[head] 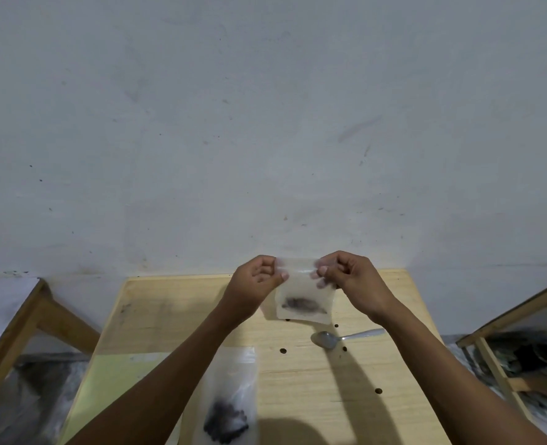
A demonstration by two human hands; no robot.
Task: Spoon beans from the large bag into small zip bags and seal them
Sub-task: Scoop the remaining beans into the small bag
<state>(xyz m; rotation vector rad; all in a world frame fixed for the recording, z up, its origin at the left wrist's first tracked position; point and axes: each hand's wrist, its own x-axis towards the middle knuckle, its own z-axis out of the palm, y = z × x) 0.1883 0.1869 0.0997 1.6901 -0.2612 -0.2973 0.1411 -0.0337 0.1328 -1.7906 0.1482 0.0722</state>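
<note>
A small clear zip bag (304,300) with a little heap of dark beans at its bottom hangs above the far part of the wooden table (297,380). My left hand (259,277) pinches its top left corner and my right hand (346,274) pinches its top right corner. The large clear bag (230,403) lies flat near the front, with dark beans clustered in its lower part, partly behind my left forearm. A metal spoon (333,338) lies on the table below the small bag, bowl to the left.
Several loose dark beans (283,350) are scattered on the tabletop around the spoon. A yellow sheet (111,380) covers the table's left front. Wooden frames stand at the left (25,319) and right (506,322), with a pale wall behind.
</note>
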